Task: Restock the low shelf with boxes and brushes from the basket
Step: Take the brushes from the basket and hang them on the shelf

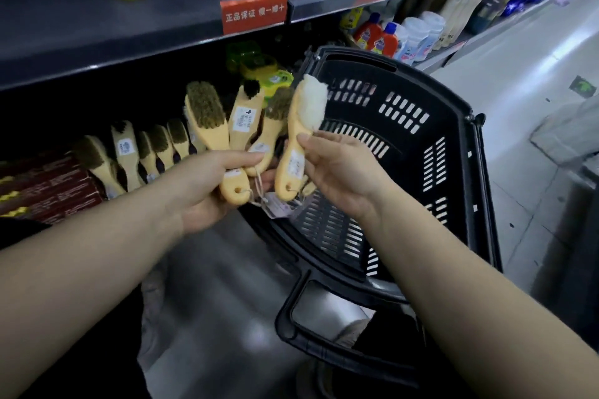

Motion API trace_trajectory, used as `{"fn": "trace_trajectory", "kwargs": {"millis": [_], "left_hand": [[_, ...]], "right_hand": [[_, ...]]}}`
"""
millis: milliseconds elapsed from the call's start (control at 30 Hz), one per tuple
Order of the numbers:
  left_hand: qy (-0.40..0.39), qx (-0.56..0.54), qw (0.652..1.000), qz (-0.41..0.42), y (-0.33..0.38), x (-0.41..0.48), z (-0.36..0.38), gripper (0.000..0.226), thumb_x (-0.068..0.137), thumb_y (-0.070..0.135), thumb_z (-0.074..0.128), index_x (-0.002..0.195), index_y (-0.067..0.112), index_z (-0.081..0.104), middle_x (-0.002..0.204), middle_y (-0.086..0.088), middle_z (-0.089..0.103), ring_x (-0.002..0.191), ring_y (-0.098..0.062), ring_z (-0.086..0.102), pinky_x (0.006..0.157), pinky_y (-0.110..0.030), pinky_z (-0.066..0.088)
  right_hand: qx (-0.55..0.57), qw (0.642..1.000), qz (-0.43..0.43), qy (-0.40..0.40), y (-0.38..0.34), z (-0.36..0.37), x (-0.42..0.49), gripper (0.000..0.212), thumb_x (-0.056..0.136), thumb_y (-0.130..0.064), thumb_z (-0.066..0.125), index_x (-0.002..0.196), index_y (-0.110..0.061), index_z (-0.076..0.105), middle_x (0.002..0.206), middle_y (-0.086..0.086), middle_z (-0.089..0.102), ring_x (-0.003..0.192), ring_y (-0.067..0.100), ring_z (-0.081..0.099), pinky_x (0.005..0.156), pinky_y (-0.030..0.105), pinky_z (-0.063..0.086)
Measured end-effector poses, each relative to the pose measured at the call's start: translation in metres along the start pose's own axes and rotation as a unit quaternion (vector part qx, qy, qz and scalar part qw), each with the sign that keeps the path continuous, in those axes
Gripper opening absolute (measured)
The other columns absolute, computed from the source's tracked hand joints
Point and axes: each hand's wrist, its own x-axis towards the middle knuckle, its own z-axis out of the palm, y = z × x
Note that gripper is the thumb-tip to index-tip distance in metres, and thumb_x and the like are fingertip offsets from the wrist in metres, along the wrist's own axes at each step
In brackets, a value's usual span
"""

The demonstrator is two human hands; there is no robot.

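Gripping three pale wooden brushes [207, 120] fanned upward, the left hand [207, 185] curls tight. The right hand [337, 168] pinches a white-bristled wooden brush [301, 136] — above the black slotted plastic basket [431, 146].

You hold pale yellow brushes [207, 120] with brown hair, and one brush [299, 139] with white fluff. The basket [453, 146] beside them is black. Left of the basket lie dark red boxes [48, 191] with yellow zigzags. Above the basket hangs a red sign [254, 12] with white writing.
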Motion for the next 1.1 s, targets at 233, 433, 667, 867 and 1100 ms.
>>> {"fn": "trace_trajectory", "kwargs": {"millis": [233,433,667,867,1100], "left_hand": [[0.119,-0.049,0.992,-0.003,0.006,-0.034,-0.09,0.018,0.083,0.004,0.059,0.097,0.011,0.067,0.085,-0.008,0.075,0.063,-0.012,0.071,0.065,-0.028,0.056],[0.207,-0.104,0.973,-0.022,0.006,-0.037,-0.157,0.018,0.086,0.002,0.056,0.102,0.009,0.063,0.073,-0.006,0.074,0.061,-0.013,0.071,0.054,-0.019,0.054],[0.269,-0.119,0.955,-0.032,0.008,-0.02,-0.203,0.007,0.089,0.0,0.052,0.088,0.005,0.055,0.052,-0.006,0.068,0.045,-0.01,0.066,0.046,-0.022,0.052],[0.312,-0.132,0.941,0.013,-0.003,0.009,-0.211,0.018,0.089,-0.005,0.052,0.08,0.01,0.05,0.071,-0.008,0.063,0.056,-0.013,0.064,0.033,-0.02,0.046],[0.369,-0.1,0.923,0.035,-0.002,0.03,-0.226,0.022,0.082,0.005,0.067,0.101,0.011,0.057,0.096,-0.01,0.062,0.076,-0.026,0.058,0.058,-0.034,0.054]], "right_hand": [[-0.002,0.994,0.113,-0.012,0.053,0.081,0.035,0.028,0.097,-0.004,0.043,0.119,0.011,0.049,0.081,0.014,0.059,0.068,0.021,0.061,0.057,0.028,0.057],[0.03,0.985,0.17,0.004,0.111,0.127,0.067,0.018,0.09,0.008,0.032,0.092,-0.002,0.047,0.073,0.01,0.049,0.063,0.02,0.053,0.054,0.028,0.053],[-0.033,0.981,0.175,0.082,0.179,0.116,0.118,0.017,0.094,0.004,0.042,0.09,-0.001,0.058,0.079,0.008,0.06,0.072,0.017,0.057,0.088,0.035,0.048],[-0.186,0.961,0.129,0.158,0.201,0.107,0.179,0.023,0.096,-0.01,0.048,0.113,-0.025,0.052,0.088,0.003,0.062,0.074,0.019,0.054,0.064,0.032,0.045],[-0.359,0.914,0.13,0.136,0.216,0.109,0.227,0.031,0.096,-0.004,0.041,0.124,-0.011,0.05,0.096,0.014,0.056,0.075,0.022,0.056,0.054,0.017,0.04]]}}
